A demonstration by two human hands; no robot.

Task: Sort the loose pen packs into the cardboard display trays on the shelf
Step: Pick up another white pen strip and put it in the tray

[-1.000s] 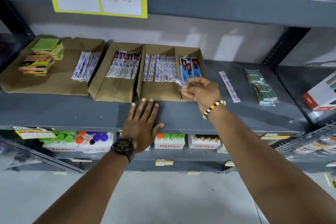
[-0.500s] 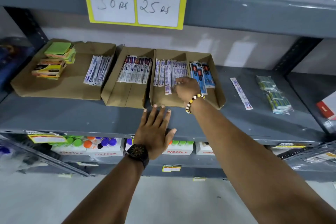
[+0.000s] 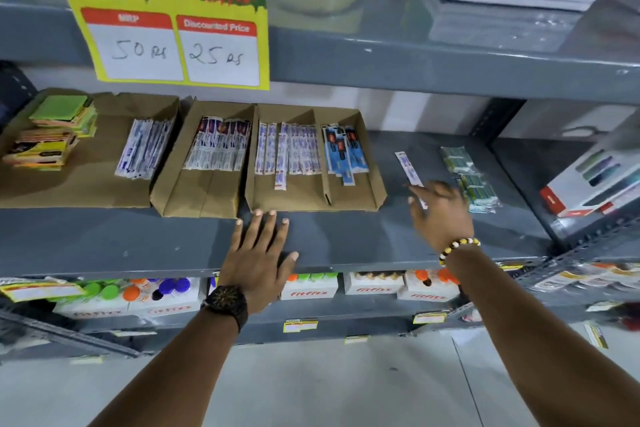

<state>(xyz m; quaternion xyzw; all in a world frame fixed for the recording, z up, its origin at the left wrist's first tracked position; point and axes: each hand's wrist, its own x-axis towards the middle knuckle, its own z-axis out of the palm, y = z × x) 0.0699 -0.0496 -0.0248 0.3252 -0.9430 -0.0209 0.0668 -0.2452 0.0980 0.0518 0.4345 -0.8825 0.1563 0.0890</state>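
Note:
Three cardboard trays stand on the grey shelf: a left tray (image 3: 86,184), a middle tray (image 3: 194,198) and a divided right tray (image 3: 304,199). All hold rows of pen packs; one white-purple pack (image 3: 281,170) sticks out forward in the right tray beside blue packs (image 3: 343,149). A loose white-purple pen pack (image 3: 408,168) lies on the bare shelf right of the trays. My right hand (image 3: 440,215), fingers spread, hovers over that pack's near end, holding nothing. My left hand (image 3: 259,253) lies flat and open on the shelf's front edge below the right tray.
Green-wrapped packs (image 3: 467,180) lie right of the loose pack, then a white-red box (image 3: 595,184). Sticky-note stacks (image 3: 52,135) sit in the left tray. A yellow price sign (image 3: 173,42) hangs from the upper shelf. Bottles in boxes (image 3: 308,286) fill the shelf below.
My right hand left a pen pack in the right tray and swung right to the loose pack on the shelf. The left hand stayed put. The camera tilted upward.

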